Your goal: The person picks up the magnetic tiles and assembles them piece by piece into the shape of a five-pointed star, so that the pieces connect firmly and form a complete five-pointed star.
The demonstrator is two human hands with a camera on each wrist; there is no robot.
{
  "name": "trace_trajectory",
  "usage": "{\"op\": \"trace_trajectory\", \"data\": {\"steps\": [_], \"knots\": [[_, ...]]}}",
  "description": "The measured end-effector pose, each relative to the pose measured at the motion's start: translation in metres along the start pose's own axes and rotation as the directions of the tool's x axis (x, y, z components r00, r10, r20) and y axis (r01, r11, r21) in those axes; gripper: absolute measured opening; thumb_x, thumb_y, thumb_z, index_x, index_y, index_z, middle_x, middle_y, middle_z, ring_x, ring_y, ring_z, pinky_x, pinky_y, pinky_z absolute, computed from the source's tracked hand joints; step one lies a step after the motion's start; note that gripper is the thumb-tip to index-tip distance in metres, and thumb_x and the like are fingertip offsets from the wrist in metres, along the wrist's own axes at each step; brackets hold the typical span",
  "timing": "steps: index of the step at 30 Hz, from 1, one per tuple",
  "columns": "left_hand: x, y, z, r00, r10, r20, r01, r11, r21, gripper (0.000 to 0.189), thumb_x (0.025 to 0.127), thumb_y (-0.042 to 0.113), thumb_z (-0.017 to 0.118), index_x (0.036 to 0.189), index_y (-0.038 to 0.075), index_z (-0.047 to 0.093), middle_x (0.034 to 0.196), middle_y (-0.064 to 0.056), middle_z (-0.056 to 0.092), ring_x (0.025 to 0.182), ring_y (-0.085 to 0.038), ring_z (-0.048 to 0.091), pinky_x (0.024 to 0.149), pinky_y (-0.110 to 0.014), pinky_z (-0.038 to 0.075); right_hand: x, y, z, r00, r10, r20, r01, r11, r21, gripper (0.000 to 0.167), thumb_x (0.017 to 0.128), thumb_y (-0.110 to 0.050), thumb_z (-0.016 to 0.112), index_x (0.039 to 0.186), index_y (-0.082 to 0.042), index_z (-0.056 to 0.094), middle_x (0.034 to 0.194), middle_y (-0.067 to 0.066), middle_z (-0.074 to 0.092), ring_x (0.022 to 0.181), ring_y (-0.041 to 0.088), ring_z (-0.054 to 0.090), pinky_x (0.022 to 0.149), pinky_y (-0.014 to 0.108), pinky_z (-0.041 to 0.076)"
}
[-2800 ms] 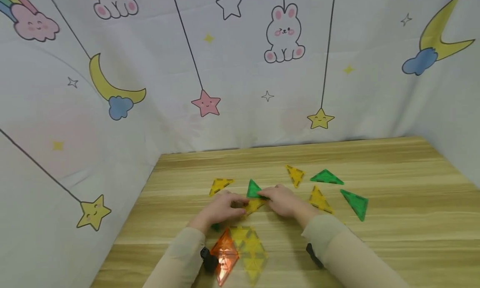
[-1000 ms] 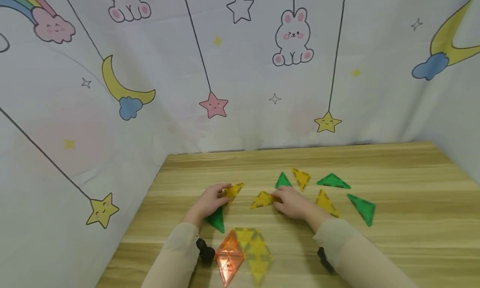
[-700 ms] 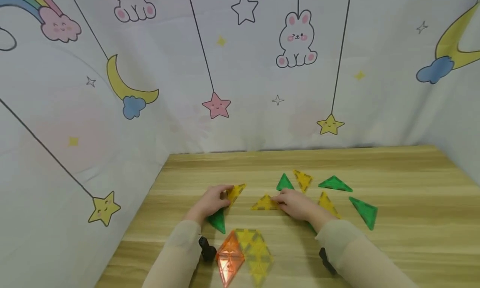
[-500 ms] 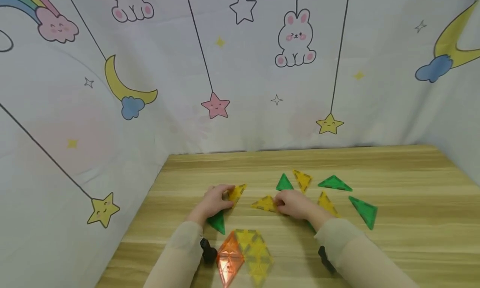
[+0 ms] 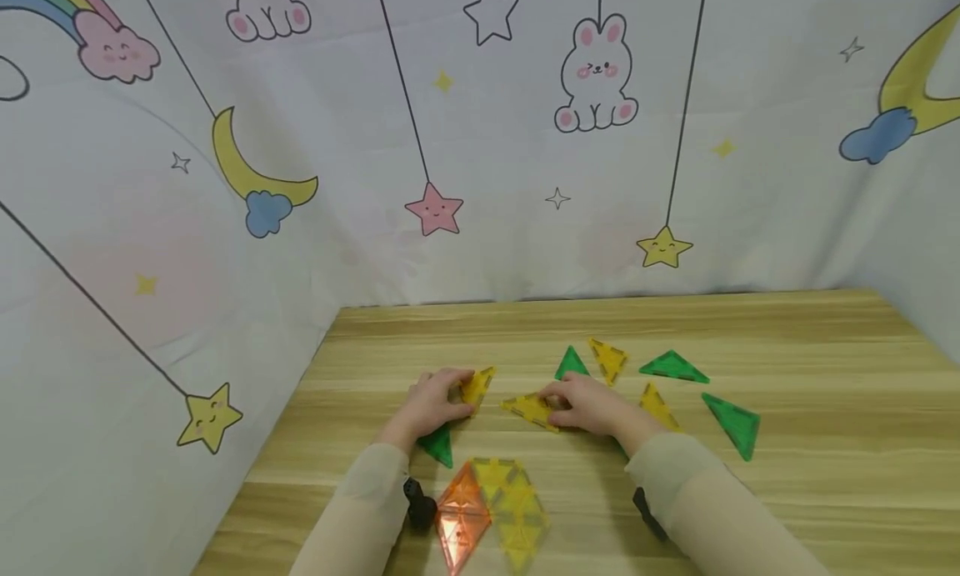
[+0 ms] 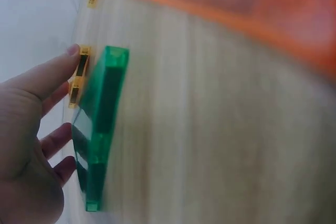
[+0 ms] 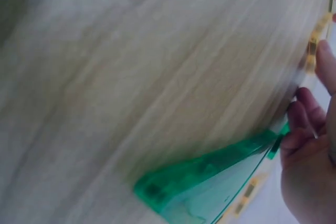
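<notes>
Counted in head view: 4 loose yellow tiles [image 5: 607,361], 5 loose green tiles [image 5: 736,426], 2 orange tiles [image 5: 459,538]. Fingers part open; 1 yellow tile is pinched between thumb and fingertip by the left hand [image 5: 431,406], 1 by the right hand [image 5: 596,408]. 1 green tile [image 6: 101,135], part-covered in head view, is shown end to end in left wrist view.

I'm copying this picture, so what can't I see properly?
Head: part of left yellow tile, behind left grip.
Head: most of one green tile, behind right arm.
Left wrist: orange tile, blurred, cut off at top and right.
Right wrist: near green tile, blurred, cut off at bottom.
</notes>
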State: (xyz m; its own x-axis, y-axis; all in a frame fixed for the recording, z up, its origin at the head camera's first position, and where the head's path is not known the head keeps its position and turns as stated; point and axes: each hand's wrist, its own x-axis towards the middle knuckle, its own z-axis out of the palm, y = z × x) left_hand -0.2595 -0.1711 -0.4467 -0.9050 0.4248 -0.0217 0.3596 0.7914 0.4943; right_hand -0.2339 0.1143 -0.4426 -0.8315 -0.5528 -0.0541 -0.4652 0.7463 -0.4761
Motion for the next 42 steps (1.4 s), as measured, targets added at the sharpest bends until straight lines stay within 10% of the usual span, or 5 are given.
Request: {"op": "trace_trajectory", "data": {"steps": [11,19,42], "knots": [[-0.001,0.005,-0.002,0.998,-0.062,0.028,0.060,0.996,0.072,0.057,0.082,0.036,0.071,0.133,0.017,0.053,0.132,-0.009,0.046,0.113,-0.036,0.042,0.090,-0.054,0.033,0.016,-0.023,0.014,0.978,0.157,-0.137,-0.172,0.979,-0.105,0.040,0.085,-0.040,0.067,0.116,-0.016,0.061,0.099,0.010,0.049,0.086,0.024,0.048,0.075,0.040,0.042],[-0.003,0.003,-0.002,0.997,-0.069,0.026,0.068,0.997,0.043,0.055,0.083,0.036,0.071,0.132,0.019,0.055,0.133,-0.007,0.046,0.116,-0.036,0.041,0.089,-0.054,0.032,0.020,-0.028,0.018,0.980,0.110,-0.164,-0.120,0.991,-0.054,0.039,0.087,-0.029,0.067,0.121,-0.010,0.062,0.124,0.013,0.052,0.112,0.035,0.049,0.093,0.047,0.039],[-0.001,0.002,-0.003,0.994,-0.102,0.031,0.101,0.995,0.003,0.051,0.086,0.035,0.068,0.133,0.021,0.054,0.134,-0.005,0.046,0.118,-0.035,0.038,0.095,-0.053,0.028,0.044,-0.044,0.025,0.960,0.212,-0.183,-0.236,0.964,-0.121,0.055,0.085,-0.044,0.066,0.128,-0.010,0.057,0.123,0.014,0.053,0.112,0.036,0.046,0.094,0.047,0.037]]}}
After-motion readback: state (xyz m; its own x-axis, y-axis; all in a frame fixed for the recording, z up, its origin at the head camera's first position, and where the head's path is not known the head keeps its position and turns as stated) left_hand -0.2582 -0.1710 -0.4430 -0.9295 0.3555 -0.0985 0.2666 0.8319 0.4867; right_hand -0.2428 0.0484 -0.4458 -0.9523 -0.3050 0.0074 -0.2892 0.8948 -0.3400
